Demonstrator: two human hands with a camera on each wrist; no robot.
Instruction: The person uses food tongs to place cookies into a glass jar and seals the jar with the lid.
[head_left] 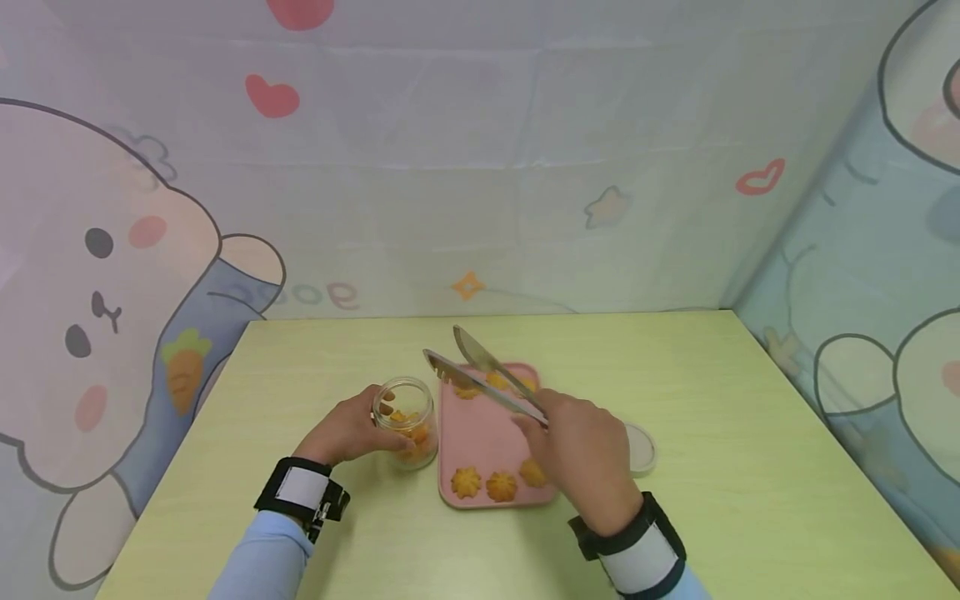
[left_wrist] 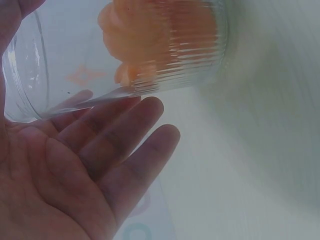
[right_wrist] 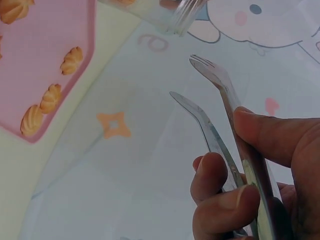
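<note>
My left hand holds a clear glass jar by its side, thumb in front and fingers behind. The jar's mouth is open, and yellow-orange swirled cookies lie in its lower part. In my right hand is a pair of metal tongs, gripped between thumb and fingers. Their tips stand apart with nothing between them, above the far end of a pink tray. Cookies sit in a row along the tray's near edge; several more line its far edge, partly hidden by the tongs.
A round pale lid lies on the table to the right of the tray, partly behind my right hand. The light wooden table ends at a printed cloth backdrop at the back.
</note>
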